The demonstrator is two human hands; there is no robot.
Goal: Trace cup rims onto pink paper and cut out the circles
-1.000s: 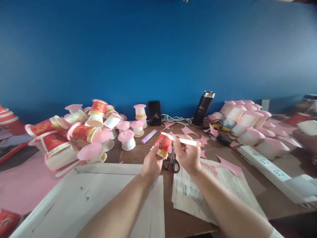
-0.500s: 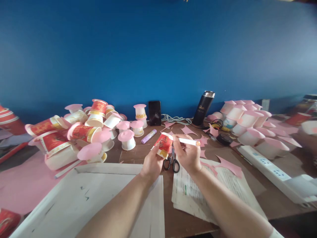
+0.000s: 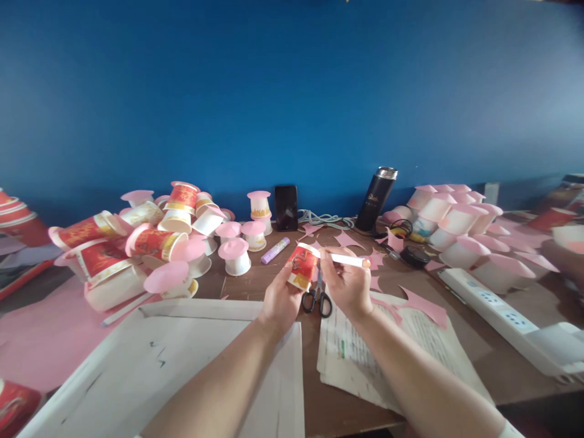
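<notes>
My left hand (image 3: 279, 298) grips a small red and gold paper cup (image 3: 302, 267), tilted with its rim toward the right. My right hand (image 3: 347, 285) holds a white pen-like stick with an orange tip (image 3: 350, 261), its near end touching the cup's rim. Black-handled scissors (image 3: 318, 296) lie on the brown table (image 3: 255, 277) just below and between my two hands.
A heap of red cups with pink paper lids (image 3: 141, 240) lies at the left, white lidded cups (image 3: 460, 225) at the right. A purple glue stick (image 3: 274, 250), phone (image 3: 286, 207), black flask (image 3: 376, 198), power strip (image 3: 502, 311), printed papers (image 3: 365, 356), white board (image 3: 182, 365), pink scraps (image 3: 422, 304).
Almost nothing has moved. The cup and both hands have shifted very slightly; the view has drifted a little to the left.
</notes>
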